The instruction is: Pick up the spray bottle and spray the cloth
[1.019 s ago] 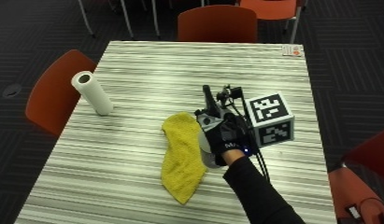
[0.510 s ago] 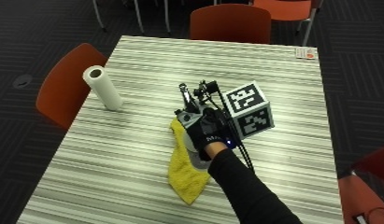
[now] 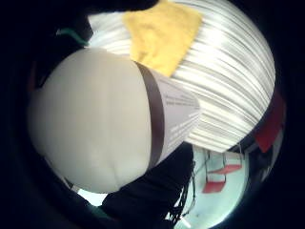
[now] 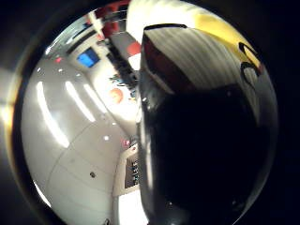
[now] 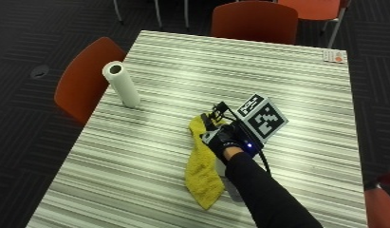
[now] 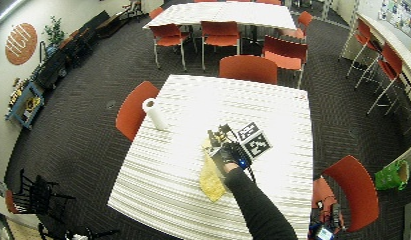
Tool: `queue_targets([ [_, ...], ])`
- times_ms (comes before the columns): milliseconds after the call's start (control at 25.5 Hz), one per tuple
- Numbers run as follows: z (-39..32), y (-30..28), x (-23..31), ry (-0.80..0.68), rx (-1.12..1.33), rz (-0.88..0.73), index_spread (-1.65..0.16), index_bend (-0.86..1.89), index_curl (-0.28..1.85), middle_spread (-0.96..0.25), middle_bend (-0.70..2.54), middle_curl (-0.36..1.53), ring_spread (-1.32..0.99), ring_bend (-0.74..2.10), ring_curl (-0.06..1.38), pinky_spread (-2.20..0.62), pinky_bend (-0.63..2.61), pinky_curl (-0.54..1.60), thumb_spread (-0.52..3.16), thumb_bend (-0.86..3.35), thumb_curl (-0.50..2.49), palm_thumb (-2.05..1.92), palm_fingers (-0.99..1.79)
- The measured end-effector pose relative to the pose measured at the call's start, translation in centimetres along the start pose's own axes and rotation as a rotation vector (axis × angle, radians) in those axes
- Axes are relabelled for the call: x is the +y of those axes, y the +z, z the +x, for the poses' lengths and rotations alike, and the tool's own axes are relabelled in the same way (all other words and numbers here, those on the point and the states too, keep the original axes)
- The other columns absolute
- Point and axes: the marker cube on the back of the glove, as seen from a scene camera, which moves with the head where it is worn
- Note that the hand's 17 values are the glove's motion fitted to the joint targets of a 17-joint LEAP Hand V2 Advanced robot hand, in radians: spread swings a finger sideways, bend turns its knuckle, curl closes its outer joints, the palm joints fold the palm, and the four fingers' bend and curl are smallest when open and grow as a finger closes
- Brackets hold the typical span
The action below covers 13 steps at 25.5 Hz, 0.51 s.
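While over the yellow cloth (image 5: 202,164), gloved rt hand (image 5: 225,139) grips white spray bottle (image 3: 95,119), fingers wrapped round it.

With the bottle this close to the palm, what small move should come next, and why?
Probably aim the spray bottle at the yellow cloth and squeeze. The bottle fills the palm view, the gloved right hand hangs over the cloth's upper end, and the cloth lies flat on the table. The nozzle's direction is not visible.
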Motion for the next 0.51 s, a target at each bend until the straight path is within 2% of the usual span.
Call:
queue_targets([
  [353, 7.7, 1.2, -1.6, 0.372, 0.230, -0.191, -0.13, 0.45, 0.58, -0.01, 0.43, 0.54, -0.08, 0.50, 0.45, 0.13, 0.20, 0.22, 0.86, -0.02, 0.72, 1.18, 0.99],
  [510, 9.6, 1.7, -2.5, 0.443, 0.305, -0.156, -0.14, 0.42, 0.58, -0.01, 0.40, 0.54, -0.09, 0.48, 0.45, 0.12, 0.21, 0.24, 0.81, -0.03, 0.72, 1.16, 1.05],
])
